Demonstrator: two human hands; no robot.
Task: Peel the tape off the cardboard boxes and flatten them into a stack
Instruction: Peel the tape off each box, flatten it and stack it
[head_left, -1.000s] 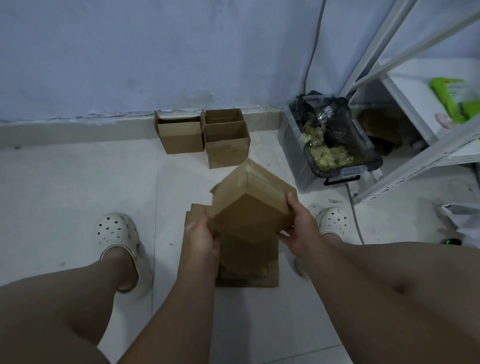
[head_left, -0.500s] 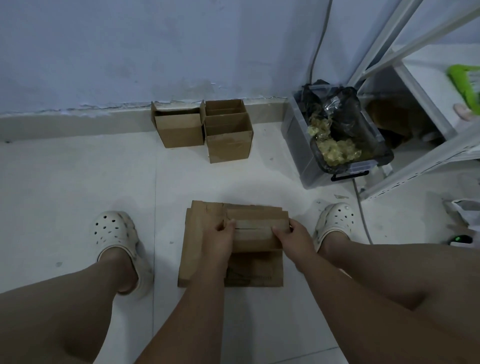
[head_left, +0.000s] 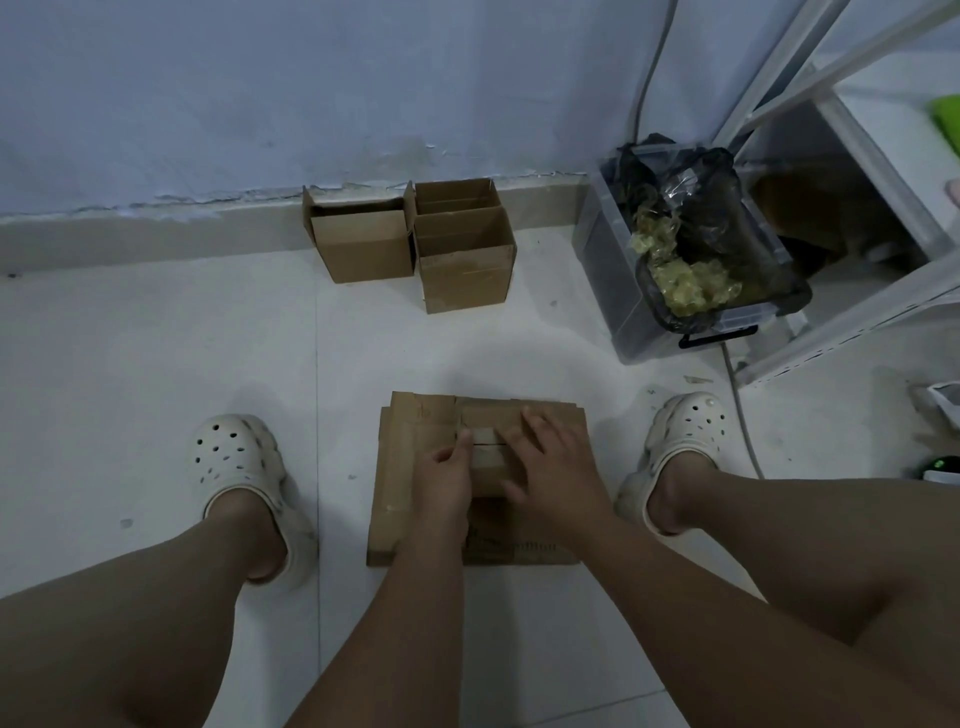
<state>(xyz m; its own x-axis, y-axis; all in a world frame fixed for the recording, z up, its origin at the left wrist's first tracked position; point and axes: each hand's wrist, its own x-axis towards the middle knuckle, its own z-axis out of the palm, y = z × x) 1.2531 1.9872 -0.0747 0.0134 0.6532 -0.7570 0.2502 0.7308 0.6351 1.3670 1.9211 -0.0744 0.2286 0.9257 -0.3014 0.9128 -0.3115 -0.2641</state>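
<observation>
A stack of flattened cardboard boxes (head_left: 400, 467) lies on the white floor between my feet. The newest flattened box (head_left: 491, 415) rests on top of it. My left hand (head_left: 447, 480) lies on the top box's left part, fingers curled against its edge. My right hand (head_left: 553, 460) presses flat on it with fingers spread. Two upright open boxes stand by the wall: a left box (head_left: 361, 244) and a right box (head_left: 462, 260).
A clear plastic bin (head_left: 613, 291) lined with a black bag holds crumpled tape at the right. A white metal shelf frame (head_left: 857, 150) stands behind it, with a cable running down the floor. My feet wear white clogs either side of the stack.
The box I held up in both hands came down onto the stack and was flattened. My right hand has opened and slid onto its top.
</observation>
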